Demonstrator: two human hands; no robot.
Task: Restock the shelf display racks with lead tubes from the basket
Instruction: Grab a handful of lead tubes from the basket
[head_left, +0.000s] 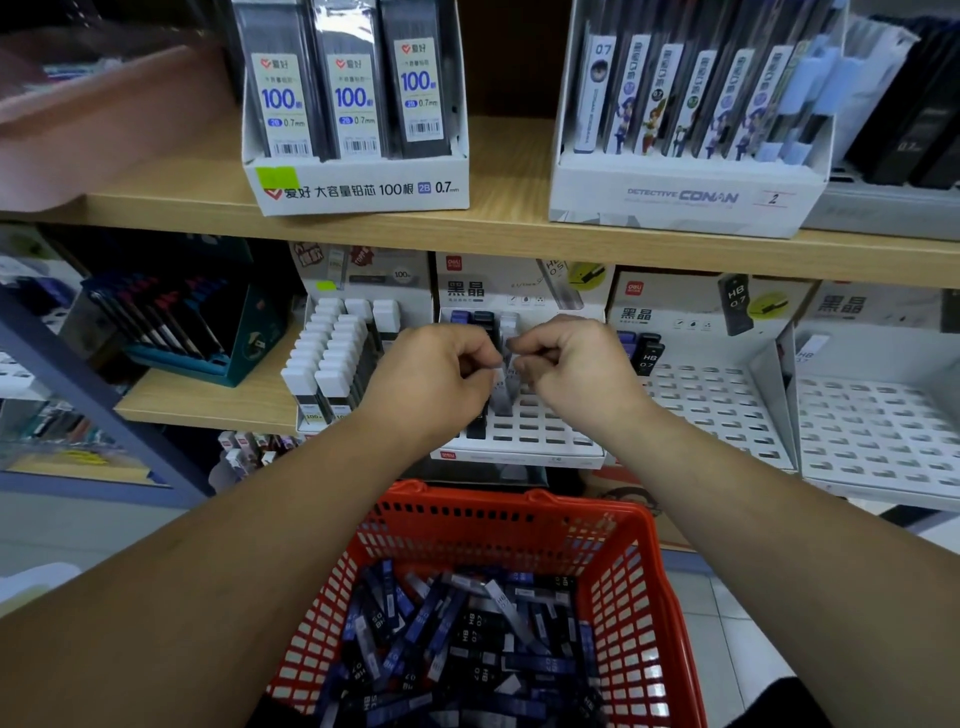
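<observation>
Left hand (436, 379) and right hand (571, 364) pinch a pale grey lead tube (501, 397) into the white slotted rack (545, 431). Next, probably: another from the red plastic basket (641, 623), six o'clock.

Fairly bright, even indoor light falls from overhead onto the wooden shelf (519, 236), and the space just beneath that shelf sits in soft shadow. Above it, the plastic-wrapped packets (353, 78) catch pale glare. Far left of the shelf, the view turns blurry and bends with wide-angle distortion.
</observation>
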